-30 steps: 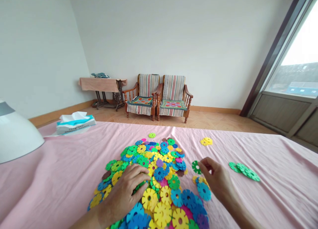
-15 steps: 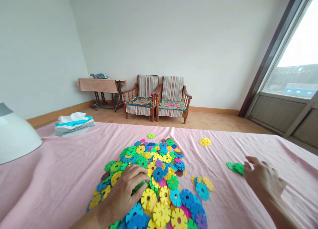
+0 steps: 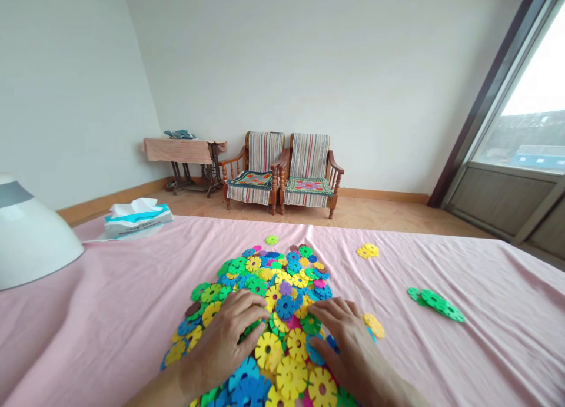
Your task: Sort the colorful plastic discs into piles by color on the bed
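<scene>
The left hand [image 3: 236, 321] and right hand [image 3: 346, 339] are held half-curled over discs [image 3: 291, 377] heaped on the table [image 3: 115, 318]; whether any is gripped cannot be told. Some could be scattered by a careless sweep.

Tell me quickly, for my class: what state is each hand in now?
Left hand: loosely curled over the disc pile; whether it grips a disc cannot be told.
Right hand: open over the pile's right side; no held disc visible.
</scene>
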`<state>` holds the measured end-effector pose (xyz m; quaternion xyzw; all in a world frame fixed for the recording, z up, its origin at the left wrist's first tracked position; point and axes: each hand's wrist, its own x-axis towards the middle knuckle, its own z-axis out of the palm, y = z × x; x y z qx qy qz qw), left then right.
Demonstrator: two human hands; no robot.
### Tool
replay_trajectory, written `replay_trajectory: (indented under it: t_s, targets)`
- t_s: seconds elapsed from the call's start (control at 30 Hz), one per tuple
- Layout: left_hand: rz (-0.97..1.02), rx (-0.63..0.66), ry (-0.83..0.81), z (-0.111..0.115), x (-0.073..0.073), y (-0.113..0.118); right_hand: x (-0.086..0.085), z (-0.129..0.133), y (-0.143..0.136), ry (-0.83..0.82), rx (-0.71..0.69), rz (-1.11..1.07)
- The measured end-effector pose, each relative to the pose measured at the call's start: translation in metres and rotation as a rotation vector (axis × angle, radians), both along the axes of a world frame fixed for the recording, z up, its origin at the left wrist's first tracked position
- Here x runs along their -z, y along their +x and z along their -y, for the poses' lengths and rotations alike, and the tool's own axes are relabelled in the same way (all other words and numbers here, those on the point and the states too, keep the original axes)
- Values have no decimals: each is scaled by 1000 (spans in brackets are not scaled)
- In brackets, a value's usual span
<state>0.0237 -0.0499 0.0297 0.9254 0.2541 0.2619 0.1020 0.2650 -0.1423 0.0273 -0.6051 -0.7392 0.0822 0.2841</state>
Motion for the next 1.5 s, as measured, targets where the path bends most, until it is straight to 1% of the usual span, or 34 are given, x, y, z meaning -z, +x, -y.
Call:
replay_trajectory:
  t_s: [0.17,0.33,0.4,0.5,0.6,0.67,0.83,1.0,1.07,1.17,1.2,1.27,1.33,1.4,1.47,1.5]
  targets:
    - [9,6,-18,1,0,1,10,-4,-2,31,23,82]
    - [9,2,-19,1,1,-1,20,-7,-1,153,-31,232]
    - [6,2,-21,1,1,-1,20,-6,-2,157,2,219]
    - [5,8,-18,2,1,-1,14,-4,-4,75,70,158]
    - [3,8,-16,2,0,-1,7,-2,-7,-12,68,168]
    - [5,2,-12,1,0,0,4,-2,-8,-34,63,211]
    - [7,-5,-2,0,2,0,2,1,-11,-10,33,245]
    - [2,-5,7,-1,4,-1,15,-2,-13,87,32,279]
    - [2,-7,9,-2,4,-1,19,-4,-10,125,48,251]
    - [3,-9,16,-2,4,-1,18,-9,6,154,140,89]
    - [4,-10,19,-1,3,-1,17,-11,17,162,182,31]
    - [6,-8,20,-1,2,-1,15,-14,46,182,308,-34]
    - [6,-3,16,0,1,-1,14,-13,83,185,521,-13]
    - [5,2,13,0,1,-1,15,-9,122,164,753,72]
    - [7,1,13,0,1,0,15,-1,157,83,959,177]
    - [10,0,14,0,1,0,16,3,171,42,1032,211]
